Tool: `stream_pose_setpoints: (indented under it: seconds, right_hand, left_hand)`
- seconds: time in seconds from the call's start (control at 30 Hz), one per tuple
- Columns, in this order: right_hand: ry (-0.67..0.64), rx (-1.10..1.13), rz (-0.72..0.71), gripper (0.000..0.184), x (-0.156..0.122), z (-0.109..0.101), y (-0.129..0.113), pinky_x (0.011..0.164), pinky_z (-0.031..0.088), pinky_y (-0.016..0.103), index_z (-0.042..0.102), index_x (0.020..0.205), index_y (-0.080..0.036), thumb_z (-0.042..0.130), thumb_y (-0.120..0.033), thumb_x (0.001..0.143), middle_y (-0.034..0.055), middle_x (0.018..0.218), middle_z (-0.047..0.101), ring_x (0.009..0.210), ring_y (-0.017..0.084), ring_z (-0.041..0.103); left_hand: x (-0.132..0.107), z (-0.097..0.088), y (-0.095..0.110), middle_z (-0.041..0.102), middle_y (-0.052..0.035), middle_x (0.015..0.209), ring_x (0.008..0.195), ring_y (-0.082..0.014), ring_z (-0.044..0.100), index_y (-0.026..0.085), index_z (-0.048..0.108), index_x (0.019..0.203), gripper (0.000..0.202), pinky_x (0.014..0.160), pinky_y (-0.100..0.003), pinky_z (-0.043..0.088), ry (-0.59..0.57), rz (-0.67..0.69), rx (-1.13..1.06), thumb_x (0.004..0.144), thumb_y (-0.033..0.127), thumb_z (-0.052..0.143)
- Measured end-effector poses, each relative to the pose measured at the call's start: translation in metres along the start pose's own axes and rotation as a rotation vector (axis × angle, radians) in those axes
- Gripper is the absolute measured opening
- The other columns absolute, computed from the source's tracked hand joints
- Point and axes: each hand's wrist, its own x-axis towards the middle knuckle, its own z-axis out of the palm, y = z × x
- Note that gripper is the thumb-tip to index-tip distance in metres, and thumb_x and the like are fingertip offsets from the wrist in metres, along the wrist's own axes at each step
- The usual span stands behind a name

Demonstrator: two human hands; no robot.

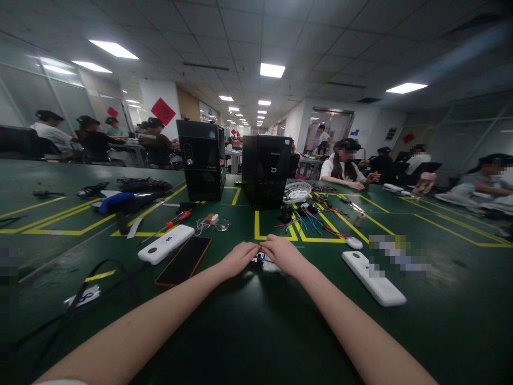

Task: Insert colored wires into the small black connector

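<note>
My left hand [239, 259] and my right hand [286, 255] meet at the middle of the green table, fingertips together. Both are closed around a small black-and-white piece [260, 258] with a bit of blue at its edge. Fingers cover most of it, so its kind cannot be made out. Left of my left hand lies a phone [185, 261] in an orange-brown case, beside a white power bank [166, 244]. Ahead of my right hand is a tangle of coloured wires [308, 220].
Two black computer towers [201, 166] stand ahead. A white basket [297, 192], a white mouse-like oval [354, 243] and another long white case [372, 278] are to the right. Glasses [222, 225], a red screwdriver [178, 218] and a black cable [132, 278] lie left. A person [345, 166] sits opposite.
</note>
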Motion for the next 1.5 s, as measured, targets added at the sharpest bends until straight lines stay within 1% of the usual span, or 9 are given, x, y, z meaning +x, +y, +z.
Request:
stream_pose_setpoints:
  seconds: [0.07,0.17,0.53,0.73,0.83,1.0,1.17,1.37,1.5]
  right_hand:
    - [0.03,0.026,-0.001,0.027,0.001,0.002,-0.001,0.074,0.037,0.023,0.062,0.099,-0.017,0.037,-0.026,0.091,0.0057,0.089,0.057,0.085,0.014,0.054]
    - [0.051,0.066,-0.015,0.021,0.002,0.006,-0.002,0.076,0.038,0.024,0.061,0.099,-0.017,0.043,-0.022,0.089,0.0056,0.091,0.061,0.087,0.015,0.055]
    - [0.009,-0.062,-0.03,0.021,0.001,0.008,-0.006,0.072,0.039,0.025,0.062,0.092,-0.016,0.042,-0.021,0.087,0.007,0.086,0.063,0.079,0.016,0.058]
    - [0.033,-0.098,-0.037,0.02,0.001,0.009,-0.008,0.071,0.039,0.025,0.062,0.092,-0.017,0.042,-0.02,0.087,0.0065,0.087,0.061,0.079,0.016,0.057]
    - [0.058,-0.092,-0.064,0.02,0.0,0.01,-0.01,0.069,0.039,0.024,0.061,0.094,-0.017,0.043,-0.017,0.085,0.0062,0.09,0.06,0.077,0.015,0.056]
    - [0.064,-0.043,-0.069,0.019,0.001,0.013,-0.01,0.07,0.038,0.025,0.064,0.084,-0.016,0.045,-0.015,0.082,0.0059,0.085,0.059,0.077,0.015,0.054]
    - [0.045,0.053,-0.054,0.019,0.004,0.013,-0.008,0.073,0.037,0.024,0.066,0.081,-0.016,0.048,-0.01,0.078,0.0049,0.082,0.059,0.079,0.014,0.052]
    - [0.033,0.066,-0.067,0.022,0.002,0.008,-0.01,0.076,0.037,0.024,0.068,0.081,-0.015,0.048,-0.011,0.075,0.0054,0.08,0.06,0.079,0.015,0.052]
    - [0.01,0.071,-0.038,0.023,0.001,0.004,-0.011,0.077,0.036,0.024,0.069,0.081,-0.015,0.048,-0.011,0.075,0.006,0.082,0.061,0.08,0.015,0.052]
  left_hand:
    - [0.001,0.0,-0.003,0.061,-0.0056,0.109,0.103,-0.0179,0.053,0.017,0.057,0.108,0.04,0.095,-0.032,0.037,0.052,-0.029,-0.036,0.094,0.032,0.022]
    - [0.002,0.002,-0.007,0.062,-0.006,0.108,0.103,-0.0186,0.053,0.017,0.057,0.109,0.038,0.094,-0.033,0.038,0.089,-0.094,-0.03,0.093,0.031,0.026]
    - [0.004,0.003,-0.006,0.061,-0.007,0.112,0.104,-0.0205,0.053,0.017,0.056,0.113,0.038,0.092,-0.035,0.04,0.1,-0.15,0.087,0.092,0.032,0.028]
    - [0.004,0.005,-0.007,0.059,-0.0073,0.116,0.109,-0.0203,0.051,0.018,0.053,0.115,0.038,0.099,-0.038,0.034,0.089,-0.171,0.144,0.092,0.031,0.026]
    - [0.004,0.006,-0.009,0.057,-0.0065,0.118,0.113,-0.0207,0.048,0.02,0.051,0.117,0.038,0.104,-0.044,0.027,0.065,-0.176,0.143,0.093,0.032,0.024]
    - [0.004,0.004,-0.006,0.054,-0.0052,0.124,0.118,-0.0211,0.044,0.023,0.049,0.12,0.039,0.106,-0.051,0.019,0.015,-0.221,0.145,0.092,0.031,0.022]
    - [0.006,0.002,-0.006,0.052,-0.0044,0.126,0.12,-0.0213,0.043,0.024,0.047,0.122,0.04,0.105,-0.054,0.018,-0.012,-0.239,0.159,0.091,0.03,0.022]
    - [0.008,0.005,-0.009,0.051,-0.0031,0.128,0.121,-0.021,0.042,0.026,0.047,0.122,0.04,0.104,-0.056,0.019,-0.025,-0.253,0.193,0.09,0.029,0.023]
    - [0.008,0.006,-0.004,0.051,-0.0032,0.128,0.122,-0.0206,0.041,0.027,0.046,0.122,0.04,0.105,-0.055,0.018,-0.032,-0.258,0.191,0.091,0.029,0.022]
